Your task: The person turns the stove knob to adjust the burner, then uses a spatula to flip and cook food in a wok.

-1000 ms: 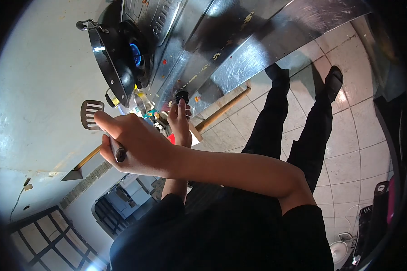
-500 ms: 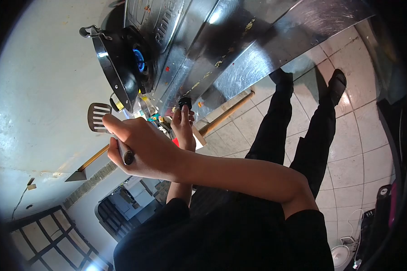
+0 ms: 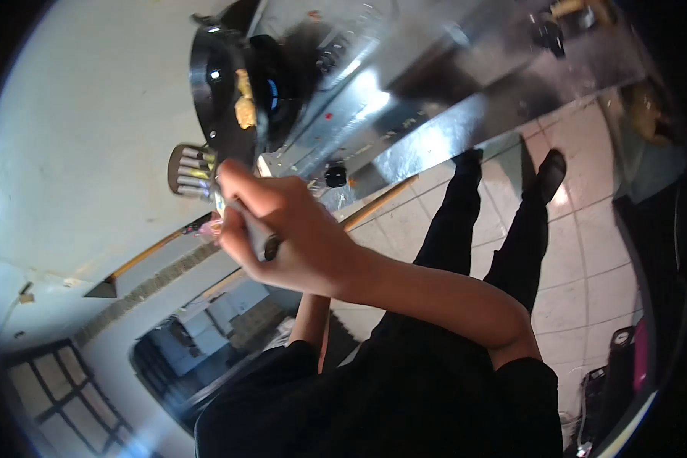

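Note:
A slotted turner [image 3: 189, 169] is held in my right hand [image 3: 282, 221], with fingers closed around its handle. The turner's slotted head is close to the near rim of a dark wok [image 3: 214, 84]. Golden-brown food pieces [image 3: 245, 112] lie inside the wok. Beneath it, a small blue flame [image 3: 273, 93] burns on the gas stove. My left forearm [image 3: 310, 319] shows below the right arm, while the left hand itself is hidden behind the right hand. A black stove knob [image 3: 335, 175] sits on the stove front, with no hand on it.
The steel stove top [image 3: 404, 114] runs across the upper part of the view, with scattered food bits. A wooden stick [image 3: 382, 202] slants below its front edge. My legs stand on the tiled floor [image 3: 572, 267]. A wall [image 3: 91, 137] rises on the other side.
My left hand has left the stove knob and gone behind my right hand. The turner and right hand have moved closer to the wok. The camera has shifted, bringing the food into view.

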The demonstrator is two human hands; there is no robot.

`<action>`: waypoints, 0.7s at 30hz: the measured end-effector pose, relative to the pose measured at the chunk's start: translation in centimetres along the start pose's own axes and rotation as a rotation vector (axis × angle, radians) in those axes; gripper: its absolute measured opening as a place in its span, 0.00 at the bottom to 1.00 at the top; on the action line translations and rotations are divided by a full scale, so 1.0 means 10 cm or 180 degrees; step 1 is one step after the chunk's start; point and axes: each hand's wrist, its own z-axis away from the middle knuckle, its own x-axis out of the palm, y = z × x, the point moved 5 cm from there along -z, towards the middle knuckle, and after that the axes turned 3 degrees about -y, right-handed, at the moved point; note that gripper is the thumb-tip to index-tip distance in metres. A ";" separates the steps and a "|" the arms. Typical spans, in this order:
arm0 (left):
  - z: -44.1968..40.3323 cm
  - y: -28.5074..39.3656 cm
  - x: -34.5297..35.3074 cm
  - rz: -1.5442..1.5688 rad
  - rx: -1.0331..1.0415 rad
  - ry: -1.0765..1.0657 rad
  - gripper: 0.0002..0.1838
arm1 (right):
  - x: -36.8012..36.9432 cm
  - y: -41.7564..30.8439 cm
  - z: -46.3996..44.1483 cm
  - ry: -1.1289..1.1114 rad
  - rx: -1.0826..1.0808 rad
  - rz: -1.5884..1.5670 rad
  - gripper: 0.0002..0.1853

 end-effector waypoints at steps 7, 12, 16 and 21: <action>-0.33 0.60 -1.00 0.0354 0.1039 0.0864 0.20 | 0.15 -0.46 -0.52 -0.0750 0.0258 0.1505 0.04; -0.58 1.36 -1.46 0.0150 0.1643 0.0973 0.17 | 0.35 -0.58 -0.59 -0.0149 0.1214 0.1807 0.10; -0.91 1.56 -1.56 0.0705 0.1800 0.0536 0.12 | 0.55 -0.47 -0.66 0.0113 0.0975 0.2067 0.13; -1.24 1.65 -1.47 0.0639 0.1973 0.0265 0.06 | 0.71 -0.22 -0.84 0.0694 0.0823 0.2418 0.16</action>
